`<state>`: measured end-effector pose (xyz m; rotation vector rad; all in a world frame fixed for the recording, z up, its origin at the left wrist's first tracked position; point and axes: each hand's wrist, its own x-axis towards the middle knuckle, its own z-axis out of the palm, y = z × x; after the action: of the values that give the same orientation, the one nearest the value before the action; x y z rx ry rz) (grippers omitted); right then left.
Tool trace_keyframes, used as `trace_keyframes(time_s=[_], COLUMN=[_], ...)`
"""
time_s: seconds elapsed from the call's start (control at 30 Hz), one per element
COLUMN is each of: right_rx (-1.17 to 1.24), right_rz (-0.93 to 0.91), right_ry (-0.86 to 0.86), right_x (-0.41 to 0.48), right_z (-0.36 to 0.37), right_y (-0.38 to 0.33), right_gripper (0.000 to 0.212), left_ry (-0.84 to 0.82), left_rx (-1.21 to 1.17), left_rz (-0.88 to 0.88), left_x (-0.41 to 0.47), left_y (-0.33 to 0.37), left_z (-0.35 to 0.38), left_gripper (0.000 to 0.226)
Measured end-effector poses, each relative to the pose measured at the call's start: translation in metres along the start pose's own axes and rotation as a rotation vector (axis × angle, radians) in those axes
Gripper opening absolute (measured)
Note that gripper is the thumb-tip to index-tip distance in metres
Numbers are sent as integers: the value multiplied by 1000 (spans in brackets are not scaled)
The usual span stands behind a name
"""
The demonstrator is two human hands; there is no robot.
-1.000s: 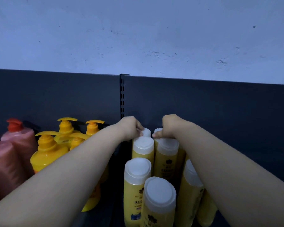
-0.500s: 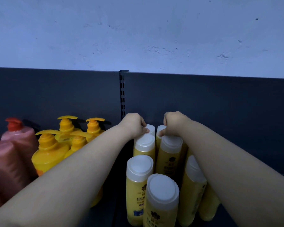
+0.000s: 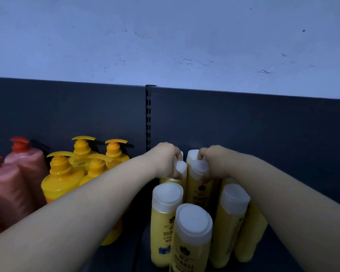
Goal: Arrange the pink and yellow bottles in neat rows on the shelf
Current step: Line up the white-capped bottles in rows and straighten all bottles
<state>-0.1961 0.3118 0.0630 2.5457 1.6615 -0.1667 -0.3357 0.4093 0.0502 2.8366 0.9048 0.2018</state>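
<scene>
At the back of the dark shelf (image 3: 114, 258), just right of the slotted upright post (image 3: 148, 118), stands a cluster of yellow bottles with white flip caps (image 3: 192, 228). Both hands work at the two rearmost rows of this cluster. The left hand (image 3: 165, 160) closes its grip around the cap of the yellow bottle (image 3: 180, 169) nearest the post, fingers curled over the top and thumb beneath the cap. The right hand (image 3: 214, 163) closes its grip on the cap of the neighbouring yellow bottle (image 3: 199, 185), fingertips hooked over the rear edge and thumb pressed at the lower side of the cap. These two bottles touch side by side. In front of them, farther from the post, three more capped bottles stand close together, and another partly hides under the right forearm, tilted slightly.

Left of the post stand four yellow pump bottles (image 3: 61, 179) in two short rows, the rear pair close to the dark back panel (image 3: 263, 130). Farther left of the post are the pink bottles with red caps (image 3: 26, 163), one behind another, the nearest one blurred at the frame's edge. Above the back panel rises a pale, pitted wall (image 3: 165, 36).
</scene>
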Motion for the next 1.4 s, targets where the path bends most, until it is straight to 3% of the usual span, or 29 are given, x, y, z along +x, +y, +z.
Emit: trace_keyframes(time_s=[0.3, 0.47, 0.57, 0.67, 0.73, 0.8, 0.9, 1.03, 1.3, 1.4], right_rx=[45, 67, 137, 237, 289, 219, 48, 32, 9, 54], right_rz=[-71, -34, -52, -131, -183, -225, -266, -313, -216, -168], right_ry=[56, 67, 125, 267, 185, 38, -26, 90, 168, 199], right_x=[-4, 1, -11, -48, -80, -106, -123, -123, -88, -76], right_z=[3, 5, 4, -3, -7, -3, 12, 24, 25, 27], right_y=[-13, -2, 2, -2, -13, -29, -49, -54, -26, -19], right_gripper=[53, 61, 54, 43, 51, 59, 50, 40, 30, 37], left_ry=[60, 51, 62, 184, 169, 30, -117, -18, -61, -46], left_rx=[-88, -133, -129, -167, -310, -431, -259, -46, 24, 26], left_rz=[-34, -21, -5, 52, 100, 151, 204, 179, 140, 166], left_x=[-4, -9, -21, -44, -63, -80, -92, -91, -88, -90], left_y=[-18, -25, -29, -32, -30, -24, -18, -8, -8, -8], left_z=[3, 3, -1, -13, -22, -26, -19, 1, 3, 5], left_gripper=[67, 65, 54, 33, 27, 30, 46, 66, 69, 68])
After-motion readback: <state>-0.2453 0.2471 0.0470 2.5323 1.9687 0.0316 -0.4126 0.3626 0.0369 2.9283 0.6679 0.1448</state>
